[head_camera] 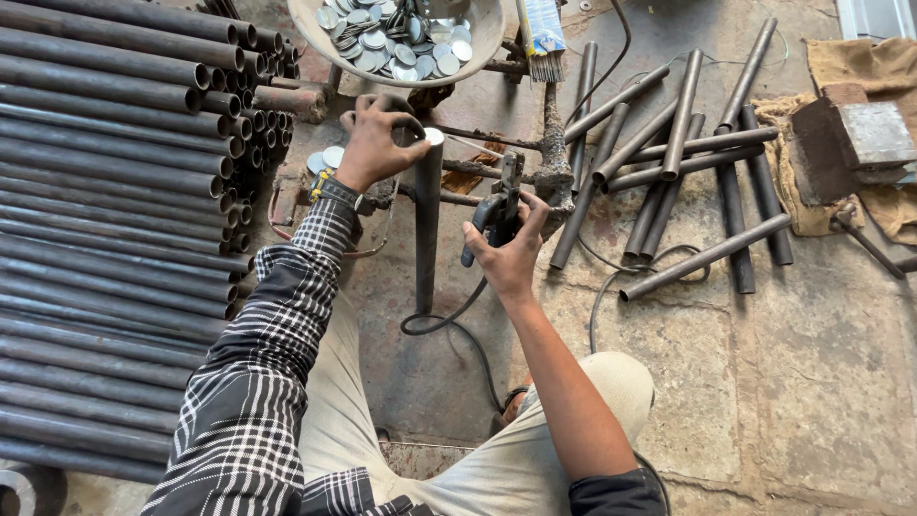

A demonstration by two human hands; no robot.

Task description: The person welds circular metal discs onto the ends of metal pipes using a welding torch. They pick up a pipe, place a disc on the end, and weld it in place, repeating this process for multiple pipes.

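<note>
The steel pipe (426, 225) lies on a rusty metal stand (552, 162) in front of your knees, its far end capped by a round metal disc (434, 136). Your left hand (377, 139) sits over that end, fingers curled down around the pipe's mouth and touching the disc's edge, so the grip is closed on the pipe end. Your right hand (506, 250) is wrapped tight round the handle of a welding electrode holder (497, 205), just right of the pipe, with its black cable (458, 320) looping down over the stone floor (812, 363) towards your legs.

Just beyond your left hand, a shallow metal bowl (492, 38) holds a heap of the same round discs (382, 38), and a few loose ones lie on the ground beside your left wrist. To your left, a big stack of long dark pipes (105, 191) runs across the floor. To your right, a scatter of short pipe pieces (678, 162) lies crossed over one another, well apart from your hands, and past them a metal block (874, 134) rests on sacking (860, 67)
</note>
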